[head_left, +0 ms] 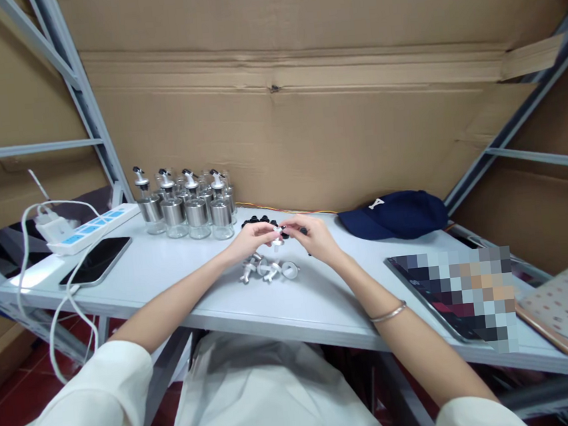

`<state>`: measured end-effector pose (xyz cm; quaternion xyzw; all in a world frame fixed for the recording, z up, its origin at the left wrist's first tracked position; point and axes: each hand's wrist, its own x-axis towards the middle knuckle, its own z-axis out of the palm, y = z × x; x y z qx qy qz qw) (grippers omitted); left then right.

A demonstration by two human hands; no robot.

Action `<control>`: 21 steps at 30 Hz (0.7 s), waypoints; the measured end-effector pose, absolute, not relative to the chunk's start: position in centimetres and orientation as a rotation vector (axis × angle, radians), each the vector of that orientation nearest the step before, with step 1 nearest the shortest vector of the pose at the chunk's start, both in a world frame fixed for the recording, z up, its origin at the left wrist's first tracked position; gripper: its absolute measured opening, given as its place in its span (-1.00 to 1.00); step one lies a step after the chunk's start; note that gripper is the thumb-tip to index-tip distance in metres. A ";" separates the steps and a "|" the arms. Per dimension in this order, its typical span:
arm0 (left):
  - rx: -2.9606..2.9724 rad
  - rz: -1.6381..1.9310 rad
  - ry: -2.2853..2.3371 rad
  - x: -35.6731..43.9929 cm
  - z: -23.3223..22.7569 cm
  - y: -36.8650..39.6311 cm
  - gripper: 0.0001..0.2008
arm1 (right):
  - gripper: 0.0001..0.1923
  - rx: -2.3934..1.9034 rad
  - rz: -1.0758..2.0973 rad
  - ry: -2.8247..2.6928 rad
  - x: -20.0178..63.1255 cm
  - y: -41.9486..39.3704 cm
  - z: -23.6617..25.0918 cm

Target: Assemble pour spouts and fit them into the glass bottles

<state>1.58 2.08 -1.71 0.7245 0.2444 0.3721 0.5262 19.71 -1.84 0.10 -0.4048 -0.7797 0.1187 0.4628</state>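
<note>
Over the middle of the table, my left hand (255, 240) pinches a silvery-white pourer spout (277, 240) between thumb and fingers. Fingertips of my right hand (312, 238) meet it from the other side, closed on a small black piece (284, 231) at the spout's top; the fingers hide most of this piece. On the table just below the hands lie several loose silvery-white pourer spouts (271, 270), some tipped on their sides. A cluster of small black parts (259, 220) sits right behind my left hand, partly covered by it.
Several glass bottles with steel bands (197, 218) stand at the back left, the front ones topped with pourers. A phone (96, 261), a power strip (99, 227) and white cables are on the left. At right are a navy cap (395, 215) and a tablet (422, 293). Cardboard (307, 137) walls the back.
</note>
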 end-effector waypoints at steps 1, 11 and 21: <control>1.743 0.896 0.589 1.6 -1.7 2.0 -0.67 | -0.87 -0.993 0.287 -1.925 19.7 -1.8 0.0; 1.819 0.903 0.626 1.4 -1.5 1.8 -0.70 | -0.87 -1.007 0.278 -1.981 19.6 -2.0 -0.1; 1.702 1.193 0.667 0.9 -0.4 3.1 -0.67 | -0.66 -0.959 0.686 -1.521 19.8 -1.1 -0.2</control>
